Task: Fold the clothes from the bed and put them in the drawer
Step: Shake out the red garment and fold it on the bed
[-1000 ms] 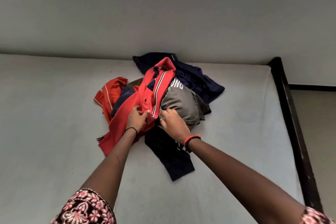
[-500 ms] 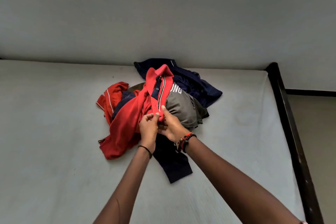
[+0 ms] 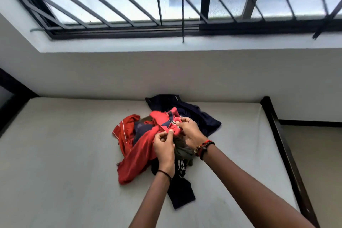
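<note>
A heap of clothes lies in the middle of the bed (image 3: 55, 153). On top is a red polo shirt (image 3: 137, 155) with a navy striped placket. My left hand (image 3: 163, 146) pinches its red cloth near the collar. My right hand (image 3: 190, 131) grips the collar end beside it. Under the shirt lie a grey shirt (image 3: 183, 152), mostly hidden by my hands, a navy garment (image 3: 199, 114) at the back, an orange-red piece (image 3: 125, 131) at the left and a dark garment (image 3: 182, 190) at the front.
The grey mattress spreads wide to the left and front of the heap. A dark bed frame (image 3: 285, 146) runs along the right edge, with bare floor beyond it. A white wall and a barred window (image 3: 166, 2) stand behind the bed.
The camera has tilted up, bringing the window into view. Both hands have bunched the red polo's collar up off the heap and now cover most of the grey shirt.
</note>
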The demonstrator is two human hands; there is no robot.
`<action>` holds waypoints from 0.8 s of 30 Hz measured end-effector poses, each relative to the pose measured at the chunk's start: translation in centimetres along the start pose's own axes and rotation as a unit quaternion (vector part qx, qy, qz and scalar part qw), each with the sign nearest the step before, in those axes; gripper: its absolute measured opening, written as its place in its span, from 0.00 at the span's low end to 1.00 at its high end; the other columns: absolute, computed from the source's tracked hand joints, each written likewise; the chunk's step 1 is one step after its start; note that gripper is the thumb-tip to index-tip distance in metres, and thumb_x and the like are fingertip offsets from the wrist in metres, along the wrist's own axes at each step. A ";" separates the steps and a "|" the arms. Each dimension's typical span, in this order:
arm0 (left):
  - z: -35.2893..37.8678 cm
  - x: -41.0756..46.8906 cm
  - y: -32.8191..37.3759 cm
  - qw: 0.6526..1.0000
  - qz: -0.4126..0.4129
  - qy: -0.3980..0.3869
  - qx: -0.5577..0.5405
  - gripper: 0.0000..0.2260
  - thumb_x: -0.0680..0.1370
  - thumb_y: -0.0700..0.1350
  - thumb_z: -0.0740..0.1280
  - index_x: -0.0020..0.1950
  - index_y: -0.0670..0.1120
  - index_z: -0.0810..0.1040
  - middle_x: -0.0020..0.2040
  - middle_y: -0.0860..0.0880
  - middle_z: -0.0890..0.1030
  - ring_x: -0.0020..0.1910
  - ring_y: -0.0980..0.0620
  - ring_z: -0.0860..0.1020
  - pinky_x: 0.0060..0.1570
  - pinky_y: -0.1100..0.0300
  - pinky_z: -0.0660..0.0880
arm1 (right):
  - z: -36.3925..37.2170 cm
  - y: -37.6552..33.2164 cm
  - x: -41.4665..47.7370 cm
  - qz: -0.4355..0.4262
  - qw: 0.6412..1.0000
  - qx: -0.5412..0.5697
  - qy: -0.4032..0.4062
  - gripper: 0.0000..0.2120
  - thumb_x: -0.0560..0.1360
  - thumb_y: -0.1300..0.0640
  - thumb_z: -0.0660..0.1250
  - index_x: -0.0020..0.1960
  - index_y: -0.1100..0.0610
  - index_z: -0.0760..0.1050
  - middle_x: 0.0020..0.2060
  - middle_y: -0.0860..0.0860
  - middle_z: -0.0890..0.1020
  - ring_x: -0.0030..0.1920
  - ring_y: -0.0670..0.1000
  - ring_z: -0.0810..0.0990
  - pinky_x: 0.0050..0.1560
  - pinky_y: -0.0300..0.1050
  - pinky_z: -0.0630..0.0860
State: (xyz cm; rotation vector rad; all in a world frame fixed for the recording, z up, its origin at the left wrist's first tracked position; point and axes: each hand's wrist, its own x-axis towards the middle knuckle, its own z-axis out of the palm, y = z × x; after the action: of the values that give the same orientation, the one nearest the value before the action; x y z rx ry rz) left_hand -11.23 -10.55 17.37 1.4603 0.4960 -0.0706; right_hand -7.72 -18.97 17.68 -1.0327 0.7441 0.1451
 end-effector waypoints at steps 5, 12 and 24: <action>1.8 -3.3 6.2 0.997 0.044 -0.003 -0.066 0.06 0.76 0.41 0.68 0.41 0.46 0.73 0.34 0.50 0.74 0.23 0.62 0.68 0.25 0.69 0.66 | 0.7 -6.1 -4.5 -0.091 0.996 -0.017 -0.014 0.07 0.77 0.65 0.64 0.49 0.56 0.68 0.35 0.54 0.76 0.29 0.47 0.75 0.32 0.42 0.74; 3.3 -8.1 14.9 0.984 0.118 -0.118 -0.070 0.09 0.77 0.49 0.67 0.45 0.44 0.76 0.33 0.50 0.78 0.28 0.57 0.72 0.30 0.64 0.70 | 0.3 -18.1 -13.7 -0.195 0.964 -0.095 -0.156 0.08 0.78 0.66 0.61 0.52 0.62 0.78 0.32 0.53 0.73 0.25 0.44 0.72 0.27 0.35 0.73; 5.7 -7.9 21.3 0.888 0.338 -0.246 0.192 0.22 0.67 0.56 0.68 0.59 0.53 0.72 0.58 0.47 0.74 0.59 0.50 0.75 0.63 0.58 0.70 | -1.7 -33.2 -29.6 -0.293 0.916 -0.041 -0.269 0.14 0.72 0.70 0.54 0.51 0.65 0.77 0.37 0.56 0.78 0.36 0.52 0.78 0.40 0.42 0.77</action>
State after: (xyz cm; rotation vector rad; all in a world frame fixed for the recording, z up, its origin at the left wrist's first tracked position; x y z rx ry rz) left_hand -9.46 -15.32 40.24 1.8531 -0.4840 0.0198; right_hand -16.05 -31.18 59.73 -1.1838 -0.0886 -0.0619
